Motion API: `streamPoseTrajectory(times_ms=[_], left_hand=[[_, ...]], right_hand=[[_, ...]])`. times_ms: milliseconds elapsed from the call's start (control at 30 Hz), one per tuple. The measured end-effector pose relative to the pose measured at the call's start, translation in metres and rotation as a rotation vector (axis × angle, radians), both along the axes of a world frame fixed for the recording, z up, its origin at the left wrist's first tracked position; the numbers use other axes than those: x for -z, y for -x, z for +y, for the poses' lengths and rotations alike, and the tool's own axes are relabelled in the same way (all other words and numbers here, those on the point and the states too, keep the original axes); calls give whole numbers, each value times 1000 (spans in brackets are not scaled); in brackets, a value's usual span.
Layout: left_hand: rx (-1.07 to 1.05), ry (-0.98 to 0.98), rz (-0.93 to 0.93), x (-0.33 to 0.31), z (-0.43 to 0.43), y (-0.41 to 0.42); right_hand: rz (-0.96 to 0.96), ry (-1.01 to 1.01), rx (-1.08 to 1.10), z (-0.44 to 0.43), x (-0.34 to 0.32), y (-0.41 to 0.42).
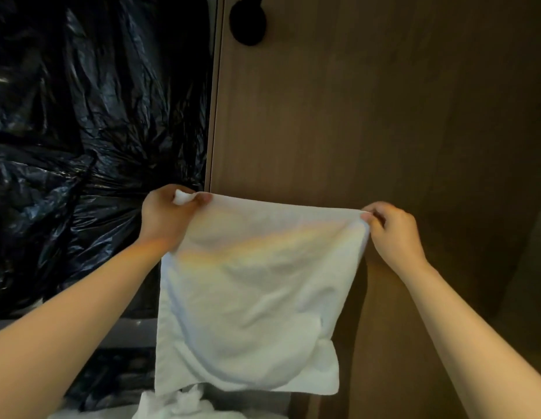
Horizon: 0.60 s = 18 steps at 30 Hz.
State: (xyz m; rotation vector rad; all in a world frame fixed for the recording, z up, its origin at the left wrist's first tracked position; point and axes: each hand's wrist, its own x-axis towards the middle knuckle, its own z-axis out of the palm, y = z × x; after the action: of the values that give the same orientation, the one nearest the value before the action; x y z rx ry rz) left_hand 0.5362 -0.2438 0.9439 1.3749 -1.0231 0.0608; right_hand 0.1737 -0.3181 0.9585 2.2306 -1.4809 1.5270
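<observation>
The left hand [165, 214] and right hand [393, 229] each pinch a top corner of the white cloth [251, 300] — it hangs spread before the wooden panel [369, 116], beside the black plastic bag [82, 116], above crumpled white fabric [184, 403].

Left hand [166, 216], right hand [393, 234] pinch white cloth [251, 297] top corners — hanging spread.

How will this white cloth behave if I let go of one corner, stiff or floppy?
Probably floppy: the white cloth sags and creases between the left hand and right hand, each holding a top corner. Likely light for its size, since two corner grips alone carry it. Released at one corner, it would probably swing down limp.
</observation>
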Motion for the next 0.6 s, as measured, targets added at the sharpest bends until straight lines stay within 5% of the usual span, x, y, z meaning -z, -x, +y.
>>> streamPoseTrajectory(times_ms=[333,600], left_hand=[[-24,-176,-8,32,2,-3],[122,-453,-16,120,16,23]], right_hand=[[-284,-141,-26,-3,49,-2],[104,-649,83,0,141,-11]])
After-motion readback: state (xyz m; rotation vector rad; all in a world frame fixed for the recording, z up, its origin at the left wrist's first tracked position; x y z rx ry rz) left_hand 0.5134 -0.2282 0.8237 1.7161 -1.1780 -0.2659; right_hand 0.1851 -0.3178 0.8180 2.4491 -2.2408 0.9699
